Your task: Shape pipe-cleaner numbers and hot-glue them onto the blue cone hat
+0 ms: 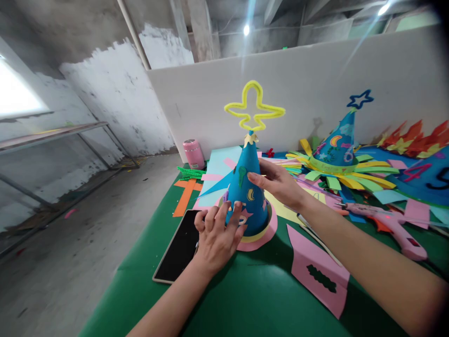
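Note:
A blue paper cone hat stands upright in front of me on a pink and yellow round brim. It carries a green cutout, a yellow moon and a pink star, and a yellow pipe-cleaner star shape tops its tip. My right hand grips the cone's upper right side, thumb on the front and the other fingers partly hidden behind. Low on the cone's front left, my left hand rests its fingertips near the pink star, fingers spread. Beneath and left of that hand lies a dark-screened tablet.
A pink glue gun lies at right. A pink sheet with a cut hole is near my right forearm. Behind stand another decorated blue cone hat with fringe and a pink jar. Orange strips lie near the table's left edge.

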The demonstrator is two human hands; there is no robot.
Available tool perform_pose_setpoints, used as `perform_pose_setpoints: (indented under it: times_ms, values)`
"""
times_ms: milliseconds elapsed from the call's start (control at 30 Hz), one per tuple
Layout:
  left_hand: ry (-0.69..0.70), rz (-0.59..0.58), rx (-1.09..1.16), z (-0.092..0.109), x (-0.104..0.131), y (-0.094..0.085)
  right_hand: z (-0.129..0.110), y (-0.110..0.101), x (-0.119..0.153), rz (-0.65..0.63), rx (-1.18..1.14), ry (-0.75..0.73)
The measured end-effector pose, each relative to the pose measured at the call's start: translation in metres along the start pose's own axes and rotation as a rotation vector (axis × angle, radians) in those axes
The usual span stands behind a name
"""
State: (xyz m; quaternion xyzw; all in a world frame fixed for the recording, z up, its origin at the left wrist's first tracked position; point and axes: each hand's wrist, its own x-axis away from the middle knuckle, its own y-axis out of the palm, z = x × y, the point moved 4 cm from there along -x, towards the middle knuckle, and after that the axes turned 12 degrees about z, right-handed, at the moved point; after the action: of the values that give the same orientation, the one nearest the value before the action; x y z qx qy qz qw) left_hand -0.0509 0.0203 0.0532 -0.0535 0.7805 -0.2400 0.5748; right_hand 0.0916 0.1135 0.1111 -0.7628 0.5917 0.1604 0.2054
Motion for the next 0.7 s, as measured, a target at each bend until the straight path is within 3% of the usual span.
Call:
perform_pose_setpoints:
  times_ms: [133,233,700]
  values:
    - [-0.045,0.031,0.046,-0.001,0.005,-0.006,-0.001,0.001,0.0,-0.007,-0.012,0.01]
    - [-0.182,0.069,0.079,-0.009,0.011,-0.008,-0.001,0.001,-0.001,-0.012,-0.017,0.022]
    - [-0.448,-0.063,0.1,-0.021,0.016,0.013,0.002,-0.001,-0.001,0.015,0.063,0.022]
